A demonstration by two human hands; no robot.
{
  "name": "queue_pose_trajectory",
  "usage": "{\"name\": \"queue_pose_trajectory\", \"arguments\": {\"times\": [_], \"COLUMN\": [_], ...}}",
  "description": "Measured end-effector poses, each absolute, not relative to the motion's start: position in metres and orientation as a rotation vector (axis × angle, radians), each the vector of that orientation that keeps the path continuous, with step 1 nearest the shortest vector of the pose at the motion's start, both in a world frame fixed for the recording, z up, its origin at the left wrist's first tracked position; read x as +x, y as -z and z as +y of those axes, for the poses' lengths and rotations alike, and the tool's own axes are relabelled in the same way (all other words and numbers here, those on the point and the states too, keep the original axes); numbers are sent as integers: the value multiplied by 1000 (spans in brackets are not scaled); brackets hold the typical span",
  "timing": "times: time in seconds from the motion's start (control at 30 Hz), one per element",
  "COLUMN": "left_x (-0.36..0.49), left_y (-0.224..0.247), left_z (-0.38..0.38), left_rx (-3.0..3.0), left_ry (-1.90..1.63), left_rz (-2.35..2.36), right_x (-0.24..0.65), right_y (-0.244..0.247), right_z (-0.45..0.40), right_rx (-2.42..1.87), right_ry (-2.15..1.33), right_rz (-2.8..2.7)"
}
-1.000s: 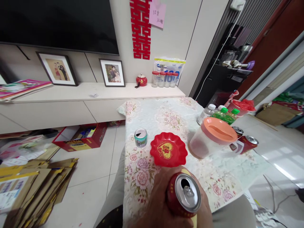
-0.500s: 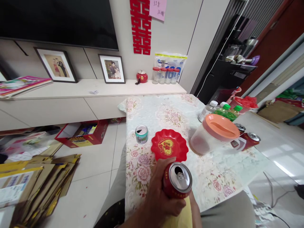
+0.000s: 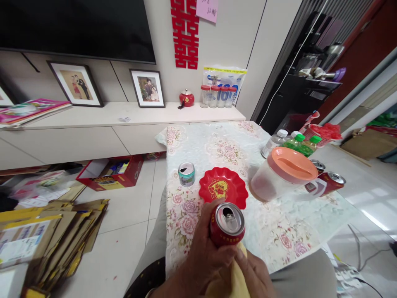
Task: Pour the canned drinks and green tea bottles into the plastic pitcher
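Note:
My left hand (image 3: 204,244) is wrapped around a red drink can (image 3: 228,225), its silver top tilted up with the mouth hole open. Just below the can, my right hand (image 3: 252,269) grips a yellow cloth (image 3: 237,269), its fingertips close to the can's lower side. Beyond the can lies a red scalloped plate (image 3: 238,184) with a gold heart print. To the plate's left stands a short green and silver can (image 3: 186,175), opened at the top. The can's underside is hidden by my hands and the cloth.
On the flowered tablecloth (image 3: 198,142), a pitcher (image 3: 263,184) with an orange lid stands at the right. Several bottles (image 3: 274,142) and a red can (image 3: 330,182) are behind it. Flattened cardboard (image 3: 77,236) and a red box (image 3: 124,176) lie on the floor at left.
The red can has moved slightly up and left in view. My right hand has come up beside it with the yellow cloth, and now shows more fully.

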State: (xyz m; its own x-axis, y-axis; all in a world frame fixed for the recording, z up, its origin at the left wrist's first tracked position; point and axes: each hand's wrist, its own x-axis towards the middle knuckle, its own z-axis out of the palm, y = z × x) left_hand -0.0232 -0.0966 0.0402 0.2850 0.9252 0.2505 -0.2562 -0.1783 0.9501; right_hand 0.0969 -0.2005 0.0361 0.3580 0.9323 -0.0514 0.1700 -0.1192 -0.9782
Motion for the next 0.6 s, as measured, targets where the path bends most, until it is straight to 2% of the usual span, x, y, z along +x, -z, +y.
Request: {"name": "queue_pose_trajectory", "arguments": {"times": [0.1,0.23,0.3,0.43,0.6], "left_x": [-26,-30,-30,-32,-31], "left_y": [-36,-34,-34,-36,-35], "left_z": [-93,-91,-92,-92,-94], "left_rx": [1411,1513,1574,1653,1594], "left_ry": [-1225,-1128,-1102,-1067,-985], "left_rz": [684,616,574,532,496], "right_x": [126,161,167,167,171], "right_y": [-59,-100,-119,-146,-160], "right_z": [-203,-200,-194,-180,-168], "right_rx": [-1616,-1717,-1658,-1505,-1463], "right_ry": [-813,-194,-27,127,103], "right_rz": [-1198,-1473,-1626,-1912,-2194]}}
